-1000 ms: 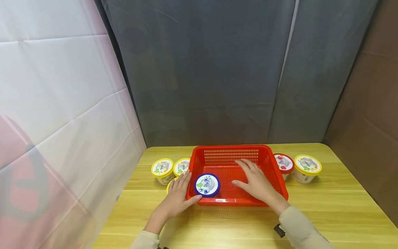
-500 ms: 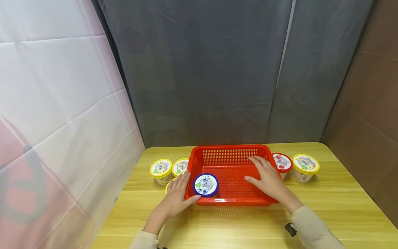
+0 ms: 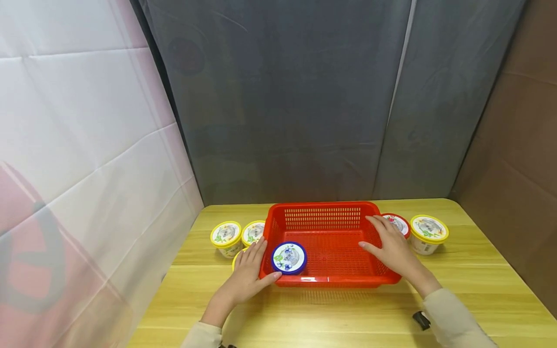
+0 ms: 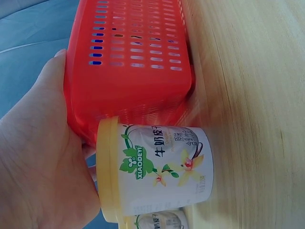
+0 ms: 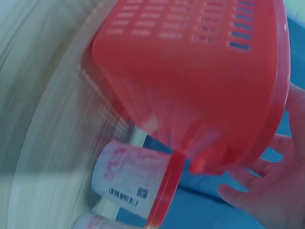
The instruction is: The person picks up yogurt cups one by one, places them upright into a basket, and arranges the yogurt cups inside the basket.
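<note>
While yellow-lidded tubs (image 3: 226,239) flank the red basket (image 3: 348,280), left fingers (image 3: 254,253) straight against it, right fingers (image 3: 379,228) spread, empty

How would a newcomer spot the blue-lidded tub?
Find the red basket on the wooden table. Inside, at its near left corner, sits a round tub. Its lid has a blue rim, unlike the yellow-lidded tubs and red-lidded tub outside.
</note>
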